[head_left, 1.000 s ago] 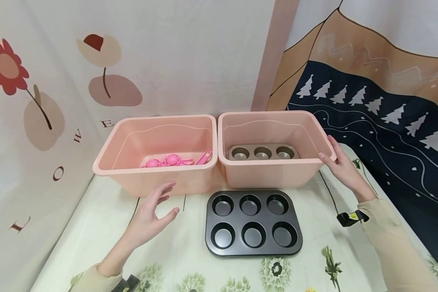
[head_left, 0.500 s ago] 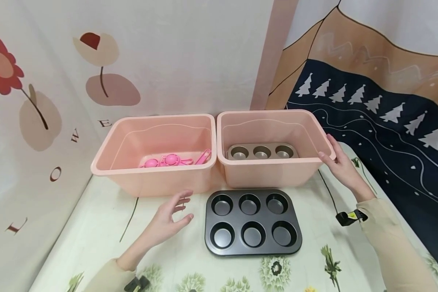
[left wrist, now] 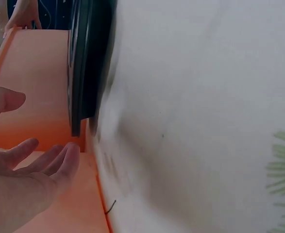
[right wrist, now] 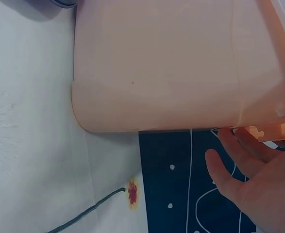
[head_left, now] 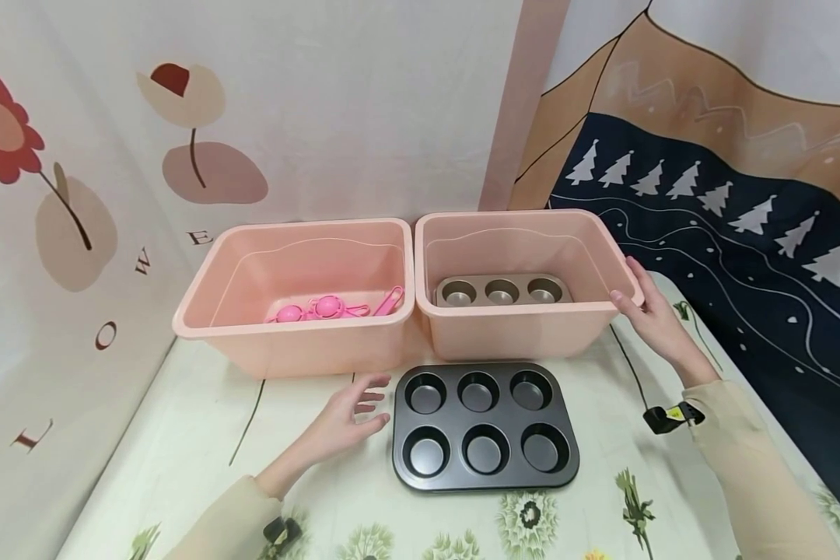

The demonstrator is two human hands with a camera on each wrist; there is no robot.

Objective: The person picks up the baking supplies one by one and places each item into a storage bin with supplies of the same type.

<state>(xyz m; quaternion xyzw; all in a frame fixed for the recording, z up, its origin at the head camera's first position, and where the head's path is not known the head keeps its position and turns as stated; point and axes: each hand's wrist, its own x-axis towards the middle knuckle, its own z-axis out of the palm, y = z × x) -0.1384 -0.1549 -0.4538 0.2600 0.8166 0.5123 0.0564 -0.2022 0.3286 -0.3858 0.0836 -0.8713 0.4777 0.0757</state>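
A black muffin pan (head_left: 486, 428) with several round cups lies on the table in front of the bins. My left hand (head_left: 343, 424) is just left of it, fingers apart and holding nothing; in the left wrist view, the pan's dark edge (left wrist: 79, 73) stands beyond the fingertips. My right hand (head_left: 647, 315) grips the rim of the right pink bin (head_left: 511, 334) at its front right corner. From the right wrist view, that hand's fingers (right wrist: 225, 170) show outside the bin wall. Inside this bin sits a smaller bronze-coloured muffin pan (head_left: 502, 292).
The left pink bin (head_left: 301, 350) holds pink round plastic items with handles (head_left: 329, 307). Both bins stand side by side against a curtain (head_left: 364, 117). Beneath everything is a flower-printed tablecloth (head_left: 336, 505). A dark tree-printed cloth (head_left: 742, 257) hangs at the right.
My left hand has moved right and slightly down, from in front of the left bin to the black pan's left edge. The right hand stays on the bin's rim.
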